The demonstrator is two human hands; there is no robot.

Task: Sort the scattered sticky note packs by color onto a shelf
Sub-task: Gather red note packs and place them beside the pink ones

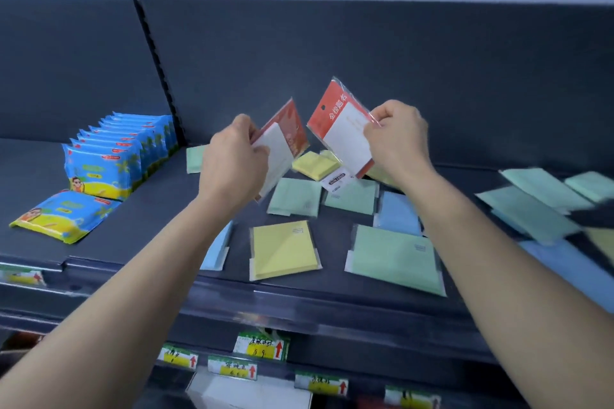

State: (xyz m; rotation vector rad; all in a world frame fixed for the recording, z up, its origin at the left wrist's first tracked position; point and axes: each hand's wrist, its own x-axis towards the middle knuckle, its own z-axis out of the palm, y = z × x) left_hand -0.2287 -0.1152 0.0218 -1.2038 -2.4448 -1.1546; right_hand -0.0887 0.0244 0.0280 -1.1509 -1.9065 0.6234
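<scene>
Packs [395, 256] lie scattered on the shelf [299, 295]. My left hand [232, 159] pinches the left pack [285, 143], my right hand [395, 133] the right pack [342, 133], both red, above the far middle. They look slick and could slip from such small pinches.

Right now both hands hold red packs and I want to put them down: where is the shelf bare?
The widest bare patch of shelf lies between the blue wipes and the light blue pack. A narrow gap runs between the front yellow pack and the green pack. The middle and right are crowded with overlapping packs.
</scene>
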